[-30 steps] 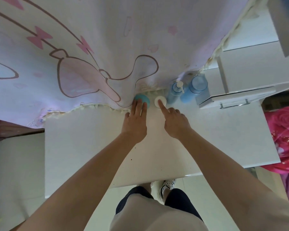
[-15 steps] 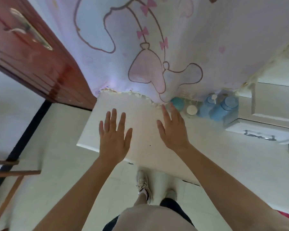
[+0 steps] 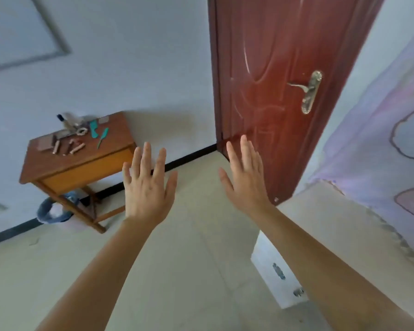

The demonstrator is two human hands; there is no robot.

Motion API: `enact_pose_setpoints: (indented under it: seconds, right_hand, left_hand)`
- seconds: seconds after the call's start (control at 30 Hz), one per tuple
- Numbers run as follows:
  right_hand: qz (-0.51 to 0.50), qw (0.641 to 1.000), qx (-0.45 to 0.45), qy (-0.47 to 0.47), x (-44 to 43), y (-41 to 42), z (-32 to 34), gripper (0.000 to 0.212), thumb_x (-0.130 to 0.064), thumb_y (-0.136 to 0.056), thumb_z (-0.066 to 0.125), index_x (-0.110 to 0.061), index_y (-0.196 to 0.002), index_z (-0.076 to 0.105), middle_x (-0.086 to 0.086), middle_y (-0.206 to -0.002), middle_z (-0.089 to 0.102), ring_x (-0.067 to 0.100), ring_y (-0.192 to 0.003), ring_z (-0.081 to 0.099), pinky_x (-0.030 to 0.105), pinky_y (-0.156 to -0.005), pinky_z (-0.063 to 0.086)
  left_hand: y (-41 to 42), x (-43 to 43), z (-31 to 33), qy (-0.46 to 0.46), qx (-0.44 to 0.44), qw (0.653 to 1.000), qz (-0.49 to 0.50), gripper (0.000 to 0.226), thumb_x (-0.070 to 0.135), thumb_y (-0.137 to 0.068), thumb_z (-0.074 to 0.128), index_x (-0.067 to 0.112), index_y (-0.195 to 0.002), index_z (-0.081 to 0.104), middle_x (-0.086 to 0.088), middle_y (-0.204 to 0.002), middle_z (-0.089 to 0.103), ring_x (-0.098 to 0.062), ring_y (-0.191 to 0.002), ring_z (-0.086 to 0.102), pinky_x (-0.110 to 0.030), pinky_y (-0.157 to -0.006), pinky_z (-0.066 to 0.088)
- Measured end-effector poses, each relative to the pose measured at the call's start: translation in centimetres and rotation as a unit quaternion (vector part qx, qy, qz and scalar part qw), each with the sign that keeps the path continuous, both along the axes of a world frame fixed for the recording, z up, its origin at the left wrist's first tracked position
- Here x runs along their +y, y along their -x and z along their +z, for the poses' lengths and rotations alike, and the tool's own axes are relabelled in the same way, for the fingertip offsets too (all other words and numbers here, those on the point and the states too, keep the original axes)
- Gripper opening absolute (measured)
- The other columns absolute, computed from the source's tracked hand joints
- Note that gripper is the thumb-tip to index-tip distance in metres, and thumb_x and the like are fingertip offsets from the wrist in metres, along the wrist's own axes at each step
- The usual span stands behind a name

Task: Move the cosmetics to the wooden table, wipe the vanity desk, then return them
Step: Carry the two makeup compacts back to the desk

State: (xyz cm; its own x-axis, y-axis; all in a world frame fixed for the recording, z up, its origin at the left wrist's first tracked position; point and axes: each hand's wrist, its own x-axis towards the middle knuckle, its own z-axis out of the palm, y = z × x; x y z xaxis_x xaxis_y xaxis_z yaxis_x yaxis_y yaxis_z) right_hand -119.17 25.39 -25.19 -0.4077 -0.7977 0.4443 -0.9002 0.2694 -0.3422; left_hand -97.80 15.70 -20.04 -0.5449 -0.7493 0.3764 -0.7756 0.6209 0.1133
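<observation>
Far left, the small brown wooden table (image 3: 89,156) sits against the white wall with the cosmetics (image 3: 75,145) on top: brown tubes, a couple of teal bits, a dark-capped bottle at the back. A round blue bin (image 3: 50,211) is under it. Both hands are up over the pale floor, holding nothing. The left hand (image 3: 146,189) has its fingers straight and spread, and so does the right hand (image 3: 246,180). Behind that is a dark red wooden door (image 3: 273,68) with a brass handle (image 3: 308,91). Far right, a lilac cartoon-print cloth (image 3: 380,139) hangs down to the white vanity desk (image 3: 339,216).
</observation>
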Motion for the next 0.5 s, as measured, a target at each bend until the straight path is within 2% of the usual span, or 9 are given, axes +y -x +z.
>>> enact_pose_setpoints:
  seconds: [0.13, 0.23, 0.37, 0.5]
  right_hand:
    - [0.078, 0.996, 0.026, -0.021, -11.8, -8.7, 1.5, 0.065, -0.047, -0.103, 0.035, -0.015, -0.157, 0.017, 0.018, -0.164, 0.0, 0.034, -0.151, 0.005, 0.051, -0.121, 0.017]
    - [0.136, 0.989, 0.032, -0.045, -18.5, -14.8, 2.1, 0.065, -0.05, -0.104, 0.03, -0.018, -0.158, 0.012, 0.015, -0.164, -0.007, 0.032, -0.152, 0.001, 0.049, -0.122, 0.012]
    - [0.197, 0.978, 0.043, -0.057, -25.2, -20.0, 1.8, 0.065, -0.052, -0.104, 0.029, -0.021, -0.158, 0.009, 0.011, -0.165, -0.01, 0.029, -0.152, 0.0, 0.045, -0.122, 0.009]
    - [0.222, 0.972, 0.046, -0.062, -32.0, -21.2, 0.5, 0.066, -0.052, -0.104, 0.03, -0.022, -0.158, 0.008, 0.011, -0.165, -0.009, 0.028, -0.152, 0.001, 0.044, -0.122, 0.009]
  left_hand:
    - [-12.0, -7.9, 1.1, 0.014, -0.003, 0.997, 0.082, 0.06, 0.052, -0.101, 0.022, 0.02, -0.152, 0.025, -0.011, -0.162, 0.011, -0.031, -0.149, 0.006, -0.058, -0.117, 0.015]
    - [-18.8, -12.3, 1.8, 0.01, 0.007, 0.99, 0.14, 0.059, 0.052, -0.101, 0.023, 0.022, -0.153, 0.023, -0.01, -0.162, 0.01, -0.031, -0.149, 0.006, -0.057, -0.118, 0.014]
    - [-23.7, -17.4, 1.6, -0.001, 0.008, 0.983, 0.185, 0.063, 0.055, -0.099, 0.018, 0.023, -0.153, 0.021, -0.01, -0.162, 0.01, -0.031, -0.149, 0.007, -0.055, -0.118, 0.012]
    - [-24.7, -23.0, 0.1, -0.024, 0.018, 0.978, 0.208, 0.064, 0.057, -0.098, 0.016, 0.024, -0.153, 0.019, -0.009, -0.162, 0.01, -0.03, -0.149, 0.007, -0.055, -0.118, 0.012]
